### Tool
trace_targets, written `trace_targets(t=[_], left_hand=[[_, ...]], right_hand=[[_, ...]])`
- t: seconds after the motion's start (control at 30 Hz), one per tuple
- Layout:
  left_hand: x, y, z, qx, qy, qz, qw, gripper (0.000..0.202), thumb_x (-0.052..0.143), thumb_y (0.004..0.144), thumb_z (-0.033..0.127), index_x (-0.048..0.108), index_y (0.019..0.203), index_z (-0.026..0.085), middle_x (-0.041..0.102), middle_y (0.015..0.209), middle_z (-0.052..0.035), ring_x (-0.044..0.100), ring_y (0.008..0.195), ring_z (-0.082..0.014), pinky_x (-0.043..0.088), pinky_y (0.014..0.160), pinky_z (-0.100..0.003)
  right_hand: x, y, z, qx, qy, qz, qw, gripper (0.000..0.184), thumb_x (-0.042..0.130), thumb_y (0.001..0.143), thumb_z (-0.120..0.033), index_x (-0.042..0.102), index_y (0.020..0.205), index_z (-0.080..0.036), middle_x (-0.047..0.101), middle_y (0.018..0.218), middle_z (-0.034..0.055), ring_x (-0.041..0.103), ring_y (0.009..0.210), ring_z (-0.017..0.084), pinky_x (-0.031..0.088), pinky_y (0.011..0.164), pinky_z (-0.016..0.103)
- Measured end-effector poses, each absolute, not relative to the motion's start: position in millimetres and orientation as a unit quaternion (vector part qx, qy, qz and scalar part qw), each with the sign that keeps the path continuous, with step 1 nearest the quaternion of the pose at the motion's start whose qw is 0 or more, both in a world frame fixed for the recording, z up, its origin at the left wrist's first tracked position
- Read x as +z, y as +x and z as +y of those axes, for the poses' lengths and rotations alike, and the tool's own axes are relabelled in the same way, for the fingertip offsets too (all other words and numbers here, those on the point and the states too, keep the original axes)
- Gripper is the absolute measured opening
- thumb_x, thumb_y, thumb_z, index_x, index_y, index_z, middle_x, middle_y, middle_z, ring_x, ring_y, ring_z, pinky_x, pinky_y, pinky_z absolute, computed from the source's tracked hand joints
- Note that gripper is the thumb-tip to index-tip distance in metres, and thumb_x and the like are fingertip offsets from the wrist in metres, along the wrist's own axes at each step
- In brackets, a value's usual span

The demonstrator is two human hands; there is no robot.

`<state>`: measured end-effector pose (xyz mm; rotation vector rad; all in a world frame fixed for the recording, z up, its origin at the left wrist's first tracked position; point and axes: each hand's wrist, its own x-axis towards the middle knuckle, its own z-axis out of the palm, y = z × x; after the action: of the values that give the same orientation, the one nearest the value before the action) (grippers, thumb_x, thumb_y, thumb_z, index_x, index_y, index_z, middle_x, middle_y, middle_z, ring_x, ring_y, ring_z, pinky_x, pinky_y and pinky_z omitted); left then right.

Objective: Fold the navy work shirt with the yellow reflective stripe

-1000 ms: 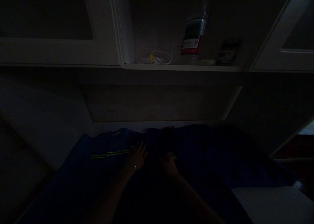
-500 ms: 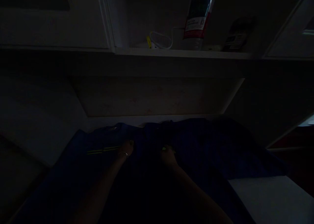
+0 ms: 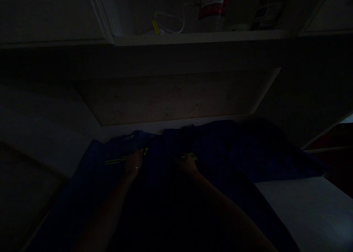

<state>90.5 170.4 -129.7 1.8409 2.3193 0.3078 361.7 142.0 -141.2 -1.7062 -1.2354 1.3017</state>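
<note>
"Fingers (image 3: 140, 152) of our left hand (image 3: 133, 161) rest on the dark blue clothing (image 3: 215, 149), below the left part of the open shelf (image 3: 201, 38). How do we read their grip?"

"We see them bent inward rather than spread, but it is too dark for us to tell whether they pinch the cloth. A short yellow-green strip (image 3: 146, 151) shows just beside them, and a bracelet (image 3: 135, 168) sits just behind the hand."

"And our right hand (image 3: 187, 163)?"

"It is on the same clothing, below the shelf's middle. Its fingers look folded down too, next to another yellow-green strip (image 3: 194, 156); we cannot make out whether they have hold of anything."

"Where does the clothing itself lie?"

"Spread out below the shelf, reaching past both of its ends. We notice a pair of thin yellow-green stripes (image 3: 113, 161) below the shelf's left end, but cannot say whether this is one garment or more."

"What do we have farther out?"

"A pale surface (image 3: 306, 204) shows below the shelf's right end, and a flat panel (image 3: 171, 97) is directly under the shelf. On the shelf we see a looped white cable (image 3: 168, 31) with a yellow tag (image 3: 155, 27) toward the left, a red-labelled bottle (image 3: 212, 5) right of the middle, and a dim dark container (image 3: 267, 14) toward the right."
</note>
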Motion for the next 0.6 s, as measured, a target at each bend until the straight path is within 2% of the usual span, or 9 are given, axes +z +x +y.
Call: trace_targets(t=[0.07,0.13,0.2,0.27,0.33,0.43,0.5,0.6], left_hand=[[-130.4,102.8,157.4,0.101,0.622,0.77,0.095,0.058,0.022,0.091,0.054,0.06,0.106,0.013,0.07,0.096,-0.0219,0.068,0.089,-0.0329,0.049,0.075,-0.042],[-132.7,116.3,139.3,0.105,0.639,0.755,0.102,0.062,0.034,0.086,0.06,0.053,0.121,0.013,0.064,0.114,-0.0224,0.064,0.1,-0.0336,0.049,0.08,-0.042],[-135.4,124.1,120.6,0.114,0.652,0.743,0.099,0.073,0.046,0.082,0.059,0.038,0.136,0.011,0.051,0.132,-0.0245,0.056,0.114,-0.0355,0.046,0.087,-0.043],[-137.0,123.3,107.6,0.122,0.659,0.736,0.102,0.071,0.048,0.084,0.051,0.031,0.14,0.011,0.045,0.138,-0.0249,0.052,0.12,-0.0357,0.044,0.092,-0.045],[-137.2,115.5,104.5,0.131,0.664,0.727,0.12,0.057,0.046,0.087,0.04,0.037,0.138,0.015,0.048,0.137,-0.0196,0.05,0.122,-0.0311,0.041,0.097,-0.042],[-134.1,101.4,113.8,0.153,0.649,0.728,0.157,0.046,0.046,0.088,0.029,0.045,0.132,0.016,0.055,0.134,-0.0134,0.053,0.121,-0.0234,0.041,0.099,-0.033],[-128.1,96.5,118.9,0.17,0.625,0.741,0.177,0.045,0.046,0.088,0.03,0.048,0.129,0.011,0.059,0.128,-0.0148,0.058,0.113,-0.0224,0.045,0.094,-0.031],[-112.7,95.2,103.6,0.204,0.601,0.751,0.185,0.048,0.044,0.088,0.042,0.053,0.122,0.011,0.062,0.123,-0.015,0.06,0.11,-0.0233,0.046,0.093,-0.032]], right_hand=[[-135.2,361.2,143.2,0.477,-0.667,-0.472,0.321,0.029,0.061,0.085,-0.032,0.057,0.108,-0.014,0.06,0.108,0.0074,0.06,0.093,0.019,0.051,0.08,0.038],[-128.0,360.9,139.6,0.473,-0.673,-0.469,0.322,0.032,0.066,0.08,-0.031,0.055,0.104,-0.012,0.062,0.103,0.0101,0.061,0.091,0.02,0.049,0.078,0.034],[-120.4,363.2,125.7,0.493,-0.661,-0.463,0.324,0.032,0.064,0.081,-0.034,0.053,0.102,-0.013,0.064,0.093,0.0104,0.063,0.081,0.019,0.049,0.07,0.03],[-111.9,372.2,97.0,0.535,-0.63,-0.461,0.323,0.028,0.055,0.085,-0.04,0.051,0.099,-0.016,0.065,0.083,0.0072,0.063,0.069,0.016,0.049,0.063,0.027],[-101.3,391.3,53.9,0.59,-0.58,-0.464,0.317,0.026,0.051,0.086,-0.044,0.052,0.094,-0.019,0.066,0.081,0.0041,0.063,0.065,0.015,0.05,0.061,0.027],[-80.9,440.2,-22.5,0.719,-0.444,-0.452,0.285,0.03,0.058,0.081,-0.048,0.055,0.092,-0.02,0.067,0.083,0.0033,0.065,0.07,0.016,0.052,0.066,0.03],[-70.1,483.0,-69.0,0.772,-0.371,-0.453,0.246,0.031,0.061,0.079,-0.047,0.06,0.095,-0.019,0.068,0.084,0.0053,0.065,0.076,0.018,0.051,0.072,0.033],[-75.0,552.3,-125.5,0.704,-0.437,-0.506,0.238,0.028,0.058,0.082,-0.046,0.065,0.089,-0.021,0.067,0.084,0.0066,0.064,0.083,0.021,0.049,0.079,0.036]])
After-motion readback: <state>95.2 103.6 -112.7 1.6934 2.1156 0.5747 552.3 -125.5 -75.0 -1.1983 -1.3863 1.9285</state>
